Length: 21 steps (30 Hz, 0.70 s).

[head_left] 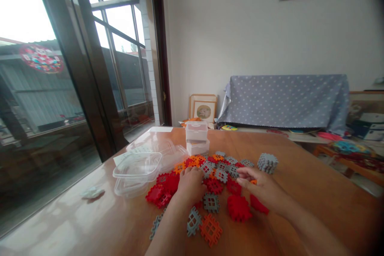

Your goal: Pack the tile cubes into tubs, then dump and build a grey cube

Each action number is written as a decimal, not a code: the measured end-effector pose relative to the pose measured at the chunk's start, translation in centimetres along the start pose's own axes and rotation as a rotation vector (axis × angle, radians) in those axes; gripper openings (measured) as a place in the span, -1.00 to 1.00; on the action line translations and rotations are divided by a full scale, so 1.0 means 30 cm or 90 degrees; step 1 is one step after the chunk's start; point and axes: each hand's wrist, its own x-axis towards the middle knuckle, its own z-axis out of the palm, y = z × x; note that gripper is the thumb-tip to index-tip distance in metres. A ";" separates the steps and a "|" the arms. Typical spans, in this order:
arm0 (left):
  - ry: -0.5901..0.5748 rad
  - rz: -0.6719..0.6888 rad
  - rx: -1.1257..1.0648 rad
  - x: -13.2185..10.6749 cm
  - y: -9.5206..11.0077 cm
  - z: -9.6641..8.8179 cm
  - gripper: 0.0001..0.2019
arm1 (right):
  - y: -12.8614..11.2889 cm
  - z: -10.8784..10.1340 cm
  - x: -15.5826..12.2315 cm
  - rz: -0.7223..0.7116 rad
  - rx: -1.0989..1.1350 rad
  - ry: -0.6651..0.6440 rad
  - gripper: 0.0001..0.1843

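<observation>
A pile of flat waffle-shaped plastic tiles (pixel 220 172) in red, orange and grey lies spread on the wooden table (pixel 315 192). My left hand (pixel 190 184) rests knuckles-up on the pile with its fingers curled into the red and orange tiles. My right hand (pixel 259 188) lies to the right, fingers pinched on a small orange tile (pixel 253 182). A stack of red tiles (pixel 238 208) sits between my forearms. A grey stack (pixel 267 163) stands beyond my right hand.
Clear plastic tubs (pixel 138 170) sit left of the pile, and two small white lidded boxes (pixel 197 138) are stacked behind it. A large window runs along the left. A covered sofa (pixel 285 98) and framed pictures stand by the far wall.
</observation>
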 end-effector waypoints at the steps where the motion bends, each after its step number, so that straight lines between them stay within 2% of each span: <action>1: 0.001 -0.013 0.003 -0.003 -0.001 -0.008 -0.70 | -0.004 0.003 0.025 -0.003 -0.014 -0.010 -0.53; 6: 0.018 -0.065 0.005 -0.009 -0.009 -0.029 -0.84 | -0.012 0.043 0.178 -0.032 -0.132 -0.074 -0.57; 13: 0.043 -0.063 0.001 -0.008 -0.009 -0.029 -0.82 | -0.018 0.141 0.382 -0.060 -0.235 -0.135 -0.79; 21: 0.050 -0.055 -0.064 0.001 -0.008 -0.009 -0.85 | -0.019 0.199 0.507 -0.089 -0.306 -0.196 -0.84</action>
